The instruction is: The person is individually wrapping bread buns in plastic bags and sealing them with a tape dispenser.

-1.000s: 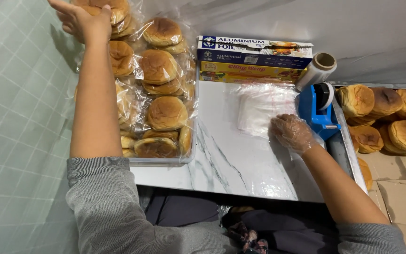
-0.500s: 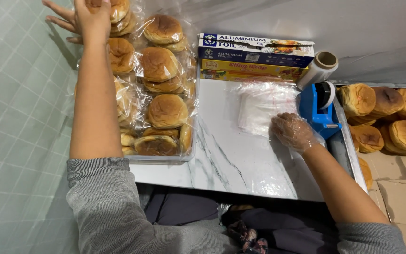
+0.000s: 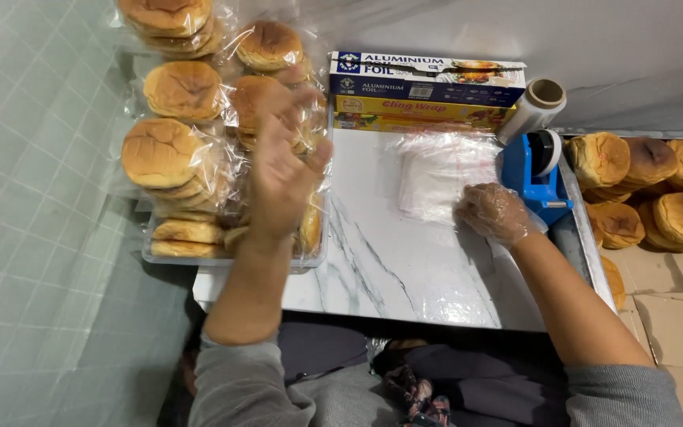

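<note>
Over the clear tray of plastic-wrapped golden buns (image 3: 183,158) at the marble counter's (image 3: 389,261) left edge, your bare left hand (image 3: 282,170) hovers, fingers spread. Your gloved right hand (image 3: 493,212), fingers loosely curled, rests on thin clear bags (image 3: 440,174) beside the blue tape dispenser (image 3: 539,178).

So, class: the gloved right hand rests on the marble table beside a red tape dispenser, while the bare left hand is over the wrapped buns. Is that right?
Not quite: the tape dispenser is blue, not red, as the head view shows. The rest holds: the gloved right hand rests on the marble table beside it, and the bare left hand is over the wrapped buns.
</note>
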